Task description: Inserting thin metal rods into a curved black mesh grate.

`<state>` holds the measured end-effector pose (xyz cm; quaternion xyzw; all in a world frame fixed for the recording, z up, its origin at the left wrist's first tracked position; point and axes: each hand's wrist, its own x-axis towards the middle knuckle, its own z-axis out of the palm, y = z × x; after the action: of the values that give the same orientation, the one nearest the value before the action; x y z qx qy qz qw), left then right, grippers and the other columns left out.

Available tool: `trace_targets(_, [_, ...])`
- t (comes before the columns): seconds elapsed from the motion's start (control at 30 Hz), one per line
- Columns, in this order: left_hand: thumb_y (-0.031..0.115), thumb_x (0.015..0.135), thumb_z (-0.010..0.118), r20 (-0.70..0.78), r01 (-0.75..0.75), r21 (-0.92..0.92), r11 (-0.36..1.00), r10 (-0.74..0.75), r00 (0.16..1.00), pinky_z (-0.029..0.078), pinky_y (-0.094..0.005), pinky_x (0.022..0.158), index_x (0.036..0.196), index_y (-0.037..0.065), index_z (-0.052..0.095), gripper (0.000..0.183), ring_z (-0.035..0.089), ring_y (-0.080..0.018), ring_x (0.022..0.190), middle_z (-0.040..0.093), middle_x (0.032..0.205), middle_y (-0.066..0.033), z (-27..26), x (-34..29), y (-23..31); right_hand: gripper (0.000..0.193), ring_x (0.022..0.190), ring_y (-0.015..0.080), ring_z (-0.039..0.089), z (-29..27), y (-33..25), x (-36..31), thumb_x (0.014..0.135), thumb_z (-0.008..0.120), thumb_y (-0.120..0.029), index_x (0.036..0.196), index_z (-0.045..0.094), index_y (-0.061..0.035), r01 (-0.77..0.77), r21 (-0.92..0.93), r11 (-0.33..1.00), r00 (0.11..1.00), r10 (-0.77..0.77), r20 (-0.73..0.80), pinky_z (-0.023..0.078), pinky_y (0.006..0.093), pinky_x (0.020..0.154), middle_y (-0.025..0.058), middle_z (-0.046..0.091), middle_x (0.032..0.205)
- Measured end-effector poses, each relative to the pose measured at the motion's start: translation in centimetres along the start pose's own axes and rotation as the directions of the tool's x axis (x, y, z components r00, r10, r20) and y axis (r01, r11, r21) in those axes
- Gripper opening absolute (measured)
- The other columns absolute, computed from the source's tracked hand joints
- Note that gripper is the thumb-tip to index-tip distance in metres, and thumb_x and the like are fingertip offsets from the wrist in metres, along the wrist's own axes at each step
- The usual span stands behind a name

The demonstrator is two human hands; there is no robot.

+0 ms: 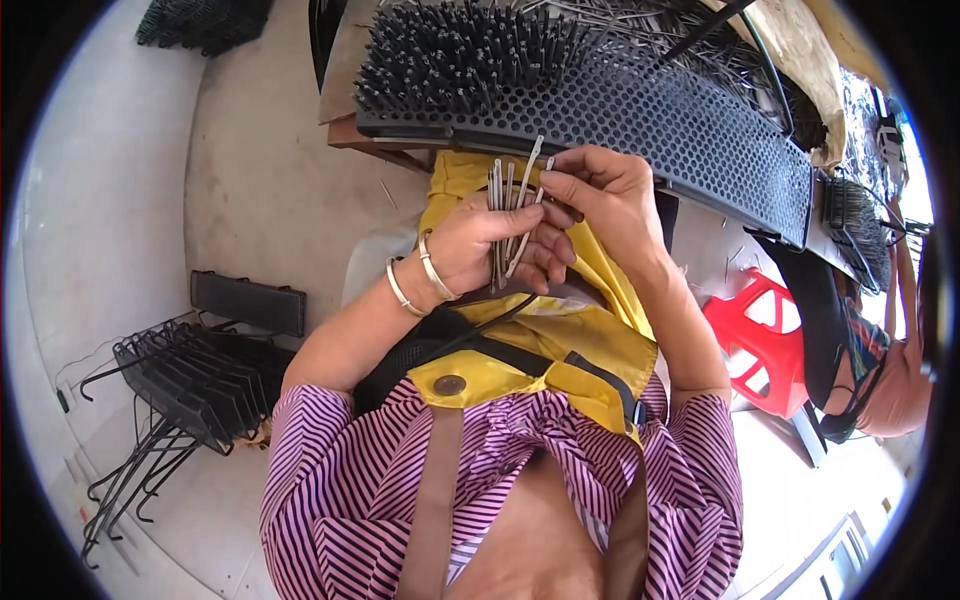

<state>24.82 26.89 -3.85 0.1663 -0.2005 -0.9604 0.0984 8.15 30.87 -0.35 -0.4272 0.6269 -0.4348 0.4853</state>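
Observation:
My left hand (463, 243), with two bangles at the wrist, is closed around a small bunch of thin flat metal strips (496, 225). They stand roughly upright across the palm, and the thumb presses over them. Small holes show at the upper ends of some. My right hand (612, 192) is closed in a pinch on the upper end of one metal strip (541, 185) at the right side of the bunch, its lower part close to the left fingers. Just beyond both hands lies a black perforated rack (660, 130); many dark rods (450, 60) stand upright in its left part.
Loose metal strips (690, 35) lie heaped behind the rack. A red plastic stool (765, 340) stands at the right, next to another person (870, 370). Black racks with hooked rods (180, 385) are stacked on the floor at the left. A yellow apron (590, 345) covers my lap.

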Motion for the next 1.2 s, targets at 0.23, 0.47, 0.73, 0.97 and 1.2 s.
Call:
trace_targets(0.23, [0.025,0.092,0.046,-0.058,-0.035,-0.141,0.989,0.027,0.998,0.054,-0.0362,0.071,0.117,-0.006,0.046,0.04,0.062,-0.0273,0.083,0.06,0.096,-0.021,-0.5,-0.1,0.2,0.013,0.057,0.0095,0.058,-1.7,-1.8,1.9,0.079,0.061,0.001,0.092,0.061,0.0046,0.176,0.091,0.98,0.954,-0.147,-0.26,0.045,0.0192,0.049,0.0096,0.064,0.073])
trace_targets(0.47, [0.026,0.092,0.044,-0.106,-0.049,-0.128,0.991,0.036,0.994,0.052,-0.0386,0.076,0.12,-0.005,0.043,0.042,0.06,-0.0295,0.089,0.057,0.103,-0.0217,-0.9,-0.1,0.4,0.021,0.062,0.0079,0.061,-1.9,-2.0,5.4,0.077,0.066,0.0,0.097,0.062,0.0016,0.53,-0.567,0.631,0.506,-0.772,-0.386,0.048,0.0178,0.055,0.0079,0.066,0.076])
trace_targets(0.73, [0.028,0.092,0.044,-0.095,-0.029,-0.101,0.994,0.019,0.995,0.052,-0.037,0.075,0.121,-0.006,0.042,0.045,0.061,-0.0287,0.088,0.057,0.102,-0.0211,-0.5,-0.2,0.5,0.024,0.063,0.0149,0.063,-1.0,-2.7,6.5,0.072,0.07,0.0,0.095,0.063,-0.0005,0.536,-0.822,0.192,0.325,-0.946,-0.009,0.048,0.0219,0.057,0.009,0.065,0.079])
trace_targets(0.97, [0.027,0.092,0.045,-0.056,-0.034,-0.171,0.985,0.024,0.998,0.053,-0.0376,0.074,0.12,-0.006,0.044,0.044,0.061,-0.0293,0.087,0.058,0.101,-0.0218,-0.7,-0.1,0.3,0.019,0.057,0.0164,0.059,0.3,-3.4,6.4,0.072,0.069,0.002,0.089,0.062,0.0003,0.723,-0.515,0.462,0.46,-0.877,-0.14,0.046,0.0247,0.051,0.0131,0.061,0.07])
trace_targets(1.2, [0.03,0.091,0.045,-0.023,-0.016,-0.155,0.988,0.012,1.0,0.052,-0.0378,0.073,0.122,-0.006,0.041,0.047,0.061,-0.0299,0.087,0.057,0.102,-0.0222,-0.3,0.1,0.6,0.026,0.06,0.0251,0.055,-1.1,-0.4,6.5,0.074,0.063,-0.003,0.1,0.061,-0.0052,0.482,-0.868,0.117,0.613,-0.753,0.239,0.046,0.033,0.054,0.0093,0.055,0.065])
